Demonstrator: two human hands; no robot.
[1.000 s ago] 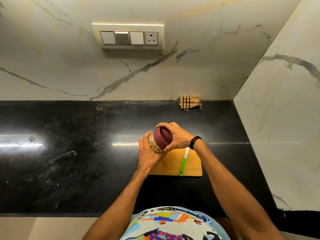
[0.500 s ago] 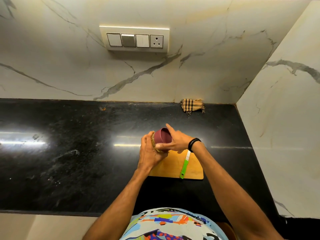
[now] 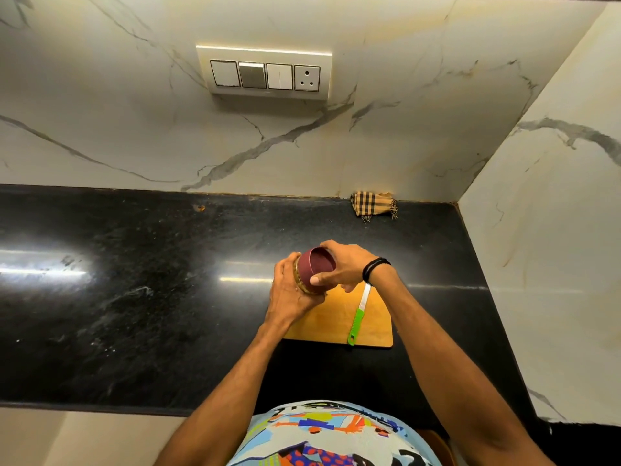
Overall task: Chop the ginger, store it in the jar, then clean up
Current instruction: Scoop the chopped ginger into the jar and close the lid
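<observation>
The jar (image 3: 300, 280), below its lid (image 3: 316, 267), is mostly covered by the left hand (image 3: 289, 295), so its contents cannot be made out. The tip of the knife (image 3: 358, 317) is hidden beneath the right hand (image 3: 346, 269), and the far edge of the cutting board (image 3: 336, 326) is partly concealed.

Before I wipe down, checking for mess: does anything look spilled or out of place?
One small orange scrap lies on the black counter by the back wall, well left of the checked cloth. Pale smears mark the counter's left side.

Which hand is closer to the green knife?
Right. The right hand grips the maroon lid just beyond the green knife, by its blade tip. The left hand holds the jar, farther off to the left.
</observation>
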